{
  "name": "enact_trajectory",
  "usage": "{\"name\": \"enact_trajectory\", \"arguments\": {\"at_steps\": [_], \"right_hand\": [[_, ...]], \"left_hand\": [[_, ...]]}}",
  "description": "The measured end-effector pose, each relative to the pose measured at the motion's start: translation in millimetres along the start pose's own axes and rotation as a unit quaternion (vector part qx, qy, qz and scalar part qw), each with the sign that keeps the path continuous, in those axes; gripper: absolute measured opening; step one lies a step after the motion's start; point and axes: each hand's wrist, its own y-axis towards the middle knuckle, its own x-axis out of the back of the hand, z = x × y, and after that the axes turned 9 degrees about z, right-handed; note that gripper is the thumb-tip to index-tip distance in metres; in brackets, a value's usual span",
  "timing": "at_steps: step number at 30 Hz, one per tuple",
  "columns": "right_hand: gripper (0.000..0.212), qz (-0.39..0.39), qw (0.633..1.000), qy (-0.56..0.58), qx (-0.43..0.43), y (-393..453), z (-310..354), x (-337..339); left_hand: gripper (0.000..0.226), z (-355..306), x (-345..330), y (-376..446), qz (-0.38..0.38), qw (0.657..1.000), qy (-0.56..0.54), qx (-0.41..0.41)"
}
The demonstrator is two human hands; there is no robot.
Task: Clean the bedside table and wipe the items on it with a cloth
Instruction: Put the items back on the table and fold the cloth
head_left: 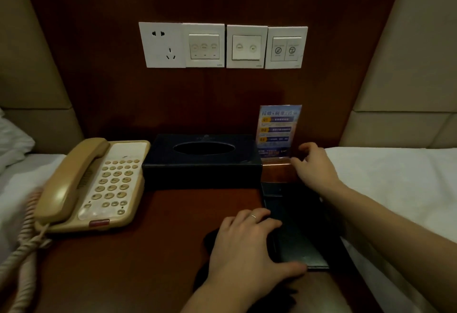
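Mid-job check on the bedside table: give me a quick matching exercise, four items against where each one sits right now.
Items:
1. telephone
2. tissue box
3. sign card
4. dark folder

Places:
A. standing upright at the back right of the bedside table, against the wall panel
B. lying flat at the front right, under the left hand
C. on the left side, handset on its cradle
D. in the middle at the back, oval opening facing up

Pairs: 1-C, 2-D, 3-A, 4-B
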Motion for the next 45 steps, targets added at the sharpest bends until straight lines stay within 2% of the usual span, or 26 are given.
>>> {"name": "enact_trajectory", "arguments": {"at_steps": [3,6,9,12,14,16,18,20,22,24,26,29,31,34,35,37,40,43,44,45], "right_hand": [[0.027,0.009,0.988,-0.11,0.109,-73.7,-1.8,-1.7],[0.043,0.075,0.956,-0.222,0.177,-139.4,-17.7,-16.0],[0.05,0.089,0.955,-0.208,0.191,-155.4,-26.9,-21.3],[0.048,0.092,0.956,-0.213,0.182,-165.2,-14.0,-19.1],[0.036,0.119,0.964,-0.145,0.188,-178.5,6.3,-22.6],[0.02,0.194,0.966,-0.018,0.17,-195.9,32.2,-27.9],[0.022,0.265,0.949,0.097,0.143,-210.2,54.1,-34.4],[0.031,0.278,0.933,0.186,0.132,-219.4,68.8,-41.0],[0.028,0.277,0.909,0.281,0.132,-230.1,87.2,-43.2],[0.025,0.262,0.894,0.331,0.148,-241.5,102.5,-47.2],[0.028,0.228,0.895,0.347,0.166,-253.3,111.9,-53.2],[0.025,0.197,0.895,0.36,0.171,-268.7,122.7,-65.0],[0.018,0.2,0.893,0.363,0.177,-273.4,124.5,-67.6],[0.019,0.2,0.882,0.388,0.178,-277.3,127.6,-67.7],[0.022,0.203,0.877,0.397,0.177,-278.1,128.8,-68.9],[0.025,0.222,0.867,0.41,0.174,-278.0,129.5,-73.5],[0.028,0.254,0.861,0.403,0.176,-276.7,131.3,-77.6],[0.028,0.287,0.863,0.363,0.202,-275.0,133.7,-70.8],[0.029,0.31,0.864,0.341,0.203,-274.4,134.9,-67.2],[0.033,0.338,0.866,0.311,0.197,-273.8,135.4,-63.3]], "left_hand": [[0.084,-1.5,-1.9,-4.4,-0.019,1.0,-0.007,0.0],[0.087,0.8,1.4,-17.8,-0.032,0.999,-0.018,-0.001],[0.089,15.3,9.4,-41.9,-0.032,0.999,-0.023,0.031],[0.076,31.9,13.9,-63.8,-0.021,0.998,-0.004,0.058],[0.062,38.3,12.8,-76.3,-0.041,0.996,-0.038,0.066],[0.04,44.1,11.7,-86.0,-0.068,0.986,-0.138,0.066],[0.024,49.2,14.6,-100.5,-0.089,0.95,-0.294,0.054],[0.019,52.9,20.5,-121.6,-0.12,0.892,-0.434,0.034],[0.019,57.2,26.7,-144.0,-0.155,0.834,-0.529,0.021],[0.027,63.2,30.8,-165.3,-0.181,0.788,-0.588,0.017],[0.039,69.7,32.6,-182.0,-0.195,0.751,-0.631,0.01],[0.047,81.7,35.9,-203.7,-0.185,0.701,-0.689,0.0],[0.049,85.3,37.9,-210.2,-0.174,0.709,-0.684,0.005],[0.057,92.4,41.1,-216.9,-0.166,0.79,-0.589,0.032],[0.056,94.8,43.7,-219.2,-0.134,0.809,-0.571,0.037],[0.044,99.0,49.2,-222.7,-0.046,0.824,-0.562,0.045],[0.036,106.2,52.0,-225.1,0.003,0.816,-0.575,0.055],[0.015,111.6,52.8,-225.0,-0.041,0.775,-0.629,0.027],[0.01,111.9,54.4,-224.7,-0.054,0.773,-0.632,0.02],[0.011,113.0,55.1,-223.5,-0.069,0.786,-0.614,0.016]]}}
